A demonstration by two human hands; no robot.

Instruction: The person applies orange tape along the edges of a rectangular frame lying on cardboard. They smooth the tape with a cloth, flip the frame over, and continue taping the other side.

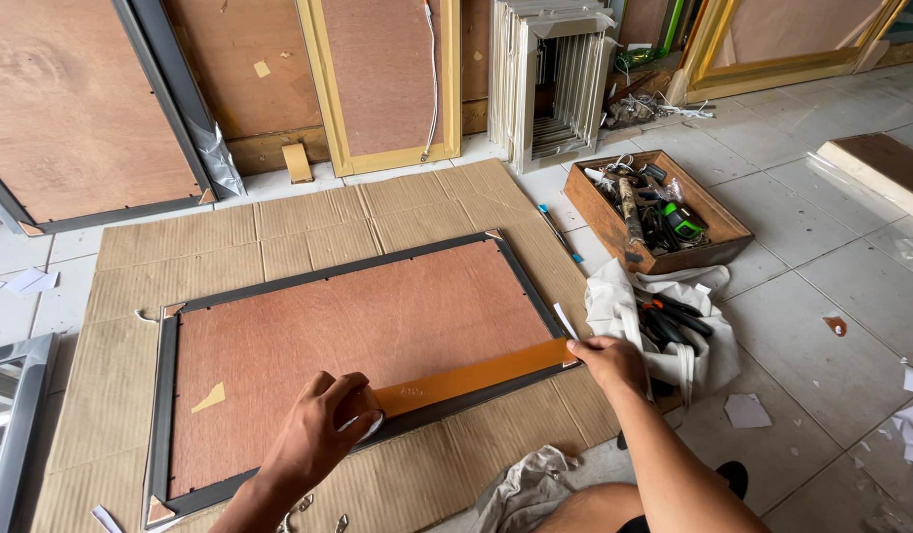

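The left hand point(323, 426) grips a tape roll point(366, 419) while the right hand point(607, 361) presses the brown tape point(471, 376) onto the frame's point(163, 395) near right corner.

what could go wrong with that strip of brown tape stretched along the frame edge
1. The long brown tape strip spans from the roll in the left hand to the right hand; it may drift off the dark grey frame edge and stick crookedly on the reddish-brown backing board.
2. Pulled taut in the air, the strip could twist or wrinkle before it lands.
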